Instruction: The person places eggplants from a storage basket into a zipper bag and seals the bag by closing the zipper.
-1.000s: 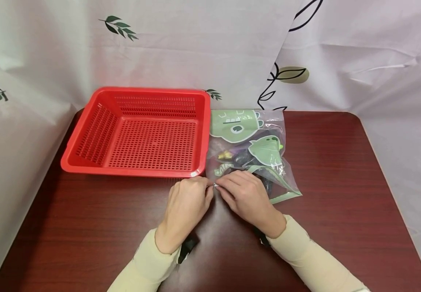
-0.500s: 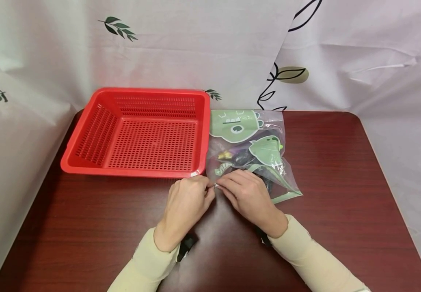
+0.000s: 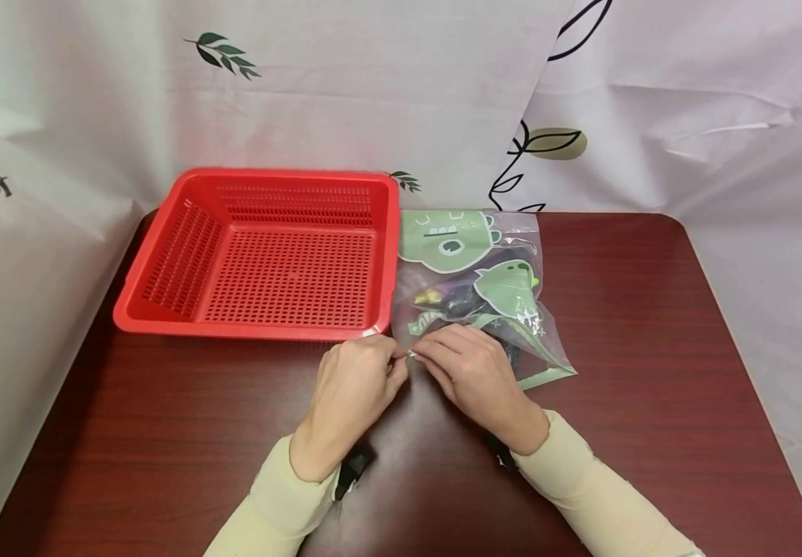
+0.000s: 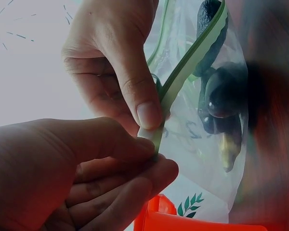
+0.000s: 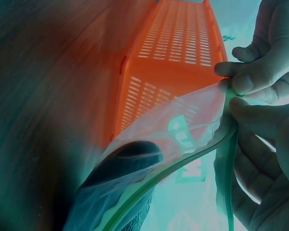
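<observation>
A clear zip bag point(image 3: 445, 246) with green dinosaur prints lies on the table, right of the basket. Its green-edged mouth faces me and gapes at the right side. My left hand point(image 3: 350, 398) pinches the mouth's left corner between thumb and fingers. Right beside it, my right hand point(image 3: 473, 375) pinches the same green zip strip point(image 4: 183, 67). Through the plastic in the left wrist view I see a smooth dark purple-black item point(image 4: 226, 94) with a yellowish end, and a rough dark one point(image 4: 209, 29). Both hands partly cover the bag's near edge in the head view.
A red perforated basket point(image 3: 254, 333) stands left of the bag, against the back of the table. The dark red wooden table point(image 3: 651, 348) extends to the right and toward me. A white leaf-patterned curtain point(image 3: 345, 93) hangs behind and at both sides.
Almost nothing differs. Both hands keep their pinch on the bag's corner, with only a slight shift of the fingers. The bag and basket stay in place.
</observation>
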`<control>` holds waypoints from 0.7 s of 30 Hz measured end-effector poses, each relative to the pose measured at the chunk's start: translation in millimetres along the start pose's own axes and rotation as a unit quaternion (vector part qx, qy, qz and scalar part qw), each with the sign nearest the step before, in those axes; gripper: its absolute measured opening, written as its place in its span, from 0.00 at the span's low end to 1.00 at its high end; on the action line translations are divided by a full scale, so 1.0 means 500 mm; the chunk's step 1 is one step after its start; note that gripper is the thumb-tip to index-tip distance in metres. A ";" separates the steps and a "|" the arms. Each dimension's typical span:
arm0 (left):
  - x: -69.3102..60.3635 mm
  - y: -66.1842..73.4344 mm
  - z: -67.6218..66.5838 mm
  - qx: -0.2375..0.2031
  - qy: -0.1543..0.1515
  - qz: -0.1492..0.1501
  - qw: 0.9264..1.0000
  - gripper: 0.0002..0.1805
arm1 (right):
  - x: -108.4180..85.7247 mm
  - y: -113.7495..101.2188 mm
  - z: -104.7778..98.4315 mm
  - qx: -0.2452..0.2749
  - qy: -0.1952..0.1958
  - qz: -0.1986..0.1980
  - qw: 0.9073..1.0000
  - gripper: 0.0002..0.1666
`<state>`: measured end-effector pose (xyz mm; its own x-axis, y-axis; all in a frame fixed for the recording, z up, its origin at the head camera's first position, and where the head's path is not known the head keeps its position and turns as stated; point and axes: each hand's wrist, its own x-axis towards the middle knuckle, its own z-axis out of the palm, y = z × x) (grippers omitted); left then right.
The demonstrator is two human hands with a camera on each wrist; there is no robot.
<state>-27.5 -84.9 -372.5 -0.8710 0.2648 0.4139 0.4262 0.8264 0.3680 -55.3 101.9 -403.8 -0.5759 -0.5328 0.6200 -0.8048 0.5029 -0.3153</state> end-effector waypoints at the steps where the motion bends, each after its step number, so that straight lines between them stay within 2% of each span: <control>1: 0.000 0.000 0.000 0.000 0.001 0.000 1.000 0.08 | 0.000 0.000 0.000 0.001 0.001 0.000 1.000 0.05; 21: 0.000 0.001 -0.002 0.003 0.001 0.008 1.000 0.06 | -0.002 0.005 -0.008 0.011 0.005 0.007 1.000 0.06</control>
<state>-27.0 -85.2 -371.5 -0.8632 0.2770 0.4221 0.4388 0.8252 0.3558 -56.3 106.4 -402.2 -0.5852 -0.5188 0.6233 -0.7999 0.4955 -0.3386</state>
